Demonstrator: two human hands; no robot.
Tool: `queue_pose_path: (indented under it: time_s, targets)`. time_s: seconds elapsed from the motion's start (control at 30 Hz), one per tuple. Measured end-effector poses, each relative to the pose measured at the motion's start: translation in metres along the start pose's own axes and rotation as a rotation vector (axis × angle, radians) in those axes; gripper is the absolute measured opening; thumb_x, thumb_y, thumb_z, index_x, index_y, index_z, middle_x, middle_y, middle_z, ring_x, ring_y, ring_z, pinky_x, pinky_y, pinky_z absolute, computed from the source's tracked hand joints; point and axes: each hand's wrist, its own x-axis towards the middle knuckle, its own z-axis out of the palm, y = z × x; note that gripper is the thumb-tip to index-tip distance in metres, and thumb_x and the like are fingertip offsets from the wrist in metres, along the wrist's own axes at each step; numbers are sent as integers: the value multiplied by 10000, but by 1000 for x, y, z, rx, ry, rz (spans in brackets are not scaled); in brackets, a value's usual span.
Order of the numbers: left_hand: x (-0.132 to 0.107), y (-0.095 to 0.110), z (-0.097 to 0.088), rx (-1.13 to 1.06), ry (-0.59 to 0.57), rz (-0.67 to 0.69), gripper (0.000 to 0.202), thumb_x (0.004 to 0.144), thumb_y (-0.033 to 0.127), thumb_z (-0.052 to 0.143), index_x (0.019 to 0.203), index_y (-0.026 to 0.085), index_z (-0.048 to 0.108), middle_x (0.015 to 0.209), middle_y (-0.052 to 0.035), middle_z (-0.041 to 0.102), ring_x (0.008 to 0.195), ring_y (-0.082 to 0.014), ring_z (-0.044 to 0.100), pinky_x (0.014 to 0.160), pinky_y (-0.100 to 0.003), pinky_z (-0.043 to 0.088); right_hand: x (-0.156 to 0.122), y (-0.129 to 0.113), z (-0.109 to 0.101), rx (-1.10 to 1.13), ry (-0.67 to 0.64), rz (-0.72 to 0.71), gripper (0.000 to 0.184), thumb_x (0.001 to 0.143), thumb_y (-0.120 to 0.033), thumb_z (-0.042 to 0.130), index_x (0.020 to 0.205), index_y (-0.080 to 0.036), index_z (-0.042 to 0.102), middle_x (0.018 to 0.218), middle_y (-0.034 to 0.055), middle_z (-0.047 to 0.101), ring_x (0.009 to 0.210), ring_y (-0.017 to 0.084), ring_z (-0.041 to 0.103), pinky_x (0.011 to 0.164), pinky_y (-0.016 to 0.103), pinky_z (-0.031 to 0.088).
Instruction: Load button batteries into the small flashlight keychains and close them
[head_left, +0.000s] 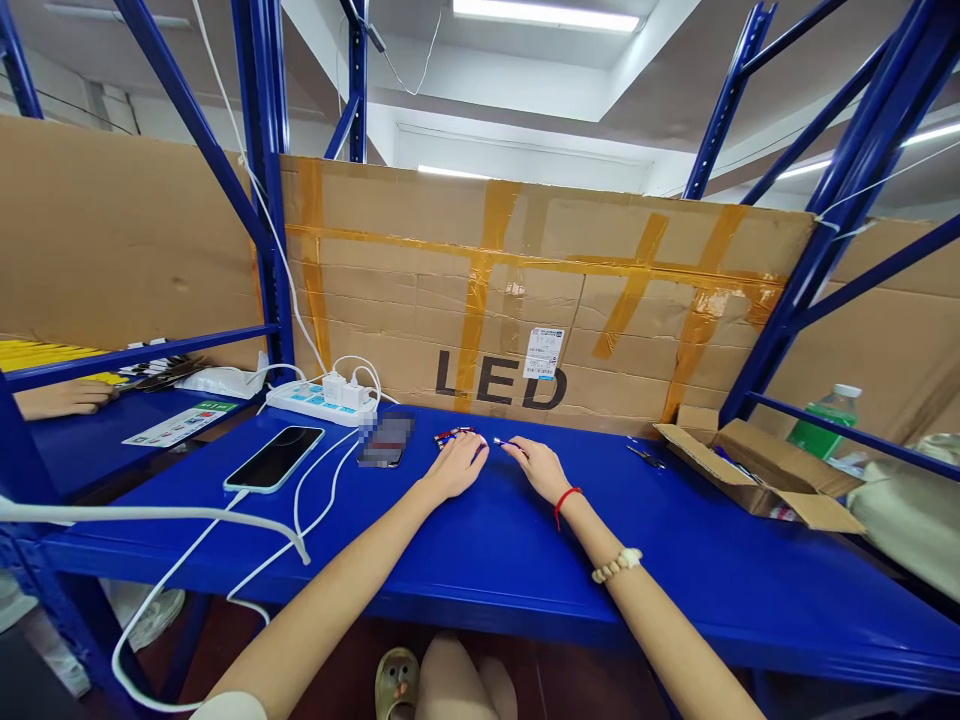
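Stick (504,442) is at the far middle of the counter (712,545); the right hand (541,468) holds it in a narrow grip, but for the left hand (454,466) I cannot tell. Work seems underway: small pieces (448,436) lie by the left hand, what is finished I cannot judge

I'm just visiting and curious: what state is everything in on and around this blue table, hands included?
Left hand: palm down at some small items
Right hand: fingers pinching a small slim item
Phone: screen dark, cable attached
Power strip: plugs inserted
Cardboard box: flaps open
Green bottle: capped
Ceiling light: lit
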Motion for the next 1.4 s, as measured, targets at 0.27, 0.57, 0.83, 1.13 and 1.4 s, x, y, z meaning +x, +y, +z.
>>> queue_pose_path:
  time_s: [0.27,0.57,0.83,1.13,1.4]
  targets:
    - [-3,-6,2,23,24,-177,240,895,284,307,917,206,533,1013,-56,584,1011,-204,496,924,-391,346,-3,0,-4,1,-51,-27,439,915,-434,240,753,-223,590,797,4,646,740,146,570,631,230,357]
    - [-5,2,-2,29,-22,-130,197,871,229,342,959,196,515,1051,-55,584,1022,-203,495,888,-376,361,-3,2,-1,34,-95,-44,507,915,-461,234,690,-207,610,759,14,651,722,153,573,647,246,366]
    - [-1,4,-1,58,38,-201,247,864,220,347,1050,194,507,1158,-81,566,1116,-210,468,950,-407,321,-4,9,3,-15,-121,-50,349,881,-455,357,907,-243,632,919,25,642,830,174,585,672,266,406]
    - [-2,-2,7,93,-25,-290,277,823,208,398,1059,182,541,1170,-98,571,1132,-235,465,951,-412,323,-1,29,6,-142,-60,160,270,903,-301,376,1010,-289,623,972,22,609,900,163,582,714,252,416]
    - [-3,-1,7,134,2,-337,272,806,196,403,1040,171,540,1129,-116,575,1097,-247,467,929,-412,322,-4,69,-5,-233,24,401,248,826,-167,480,1007,-238,634,956,66,599,895,194,567,636,268,411]
